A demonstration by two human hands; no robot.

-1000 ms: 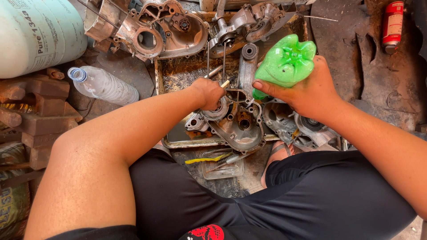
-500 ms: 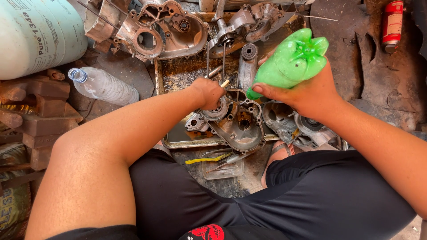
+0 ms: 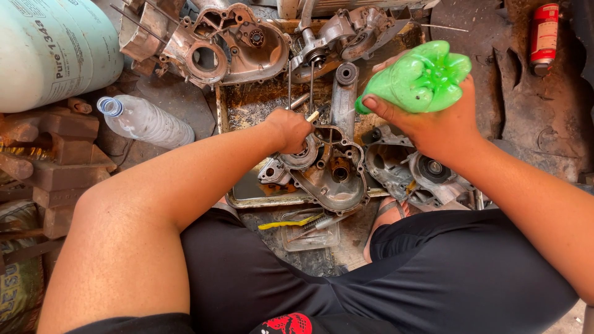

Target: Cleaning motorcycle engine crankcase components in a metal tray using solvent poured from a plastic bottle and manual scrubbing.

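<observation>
Plastic, bright green and translucent, forms the squeeze bottle (image 3: 421, 77) gripped in the right hand (image 3: 436, 127). Its sides are crumpled inward under the fingers, and its ribbed, star-shaped base faces the camera and up to the right. The bottle's long axis runs diagonally, from that base at upper right down toward the lower left, so the hidden neck end points at the engine crankcase (image 3: 331, 173) below; the mouth itself is covered by the thumb and fingers. The bottle sits above the right part of the metal tray (image 3: 247, 111), held in the air, not resting on anything.

The left hand (image 3: 289, 128) is closed around a small tool with a pale handle (image 3: 314, 115), its tip lost among the crankcase parts. The two hands are apart, the left over the crankcase's upper left, the right higher and to the right.

The crankcase is grey, oily cast metal with round bearing bores, lying flat in the tray with its long side running away from the person. A second case half (image 3: 408, 170) lies just beside it on the right. Further case halves (image 3: 216, 46) stand beyond the tray, a clear plastic water bottle (image 3: 145, 120) lies to the left, and a yellow-handled tool (image 3: 288, 222) lies near the knees.
</observation>
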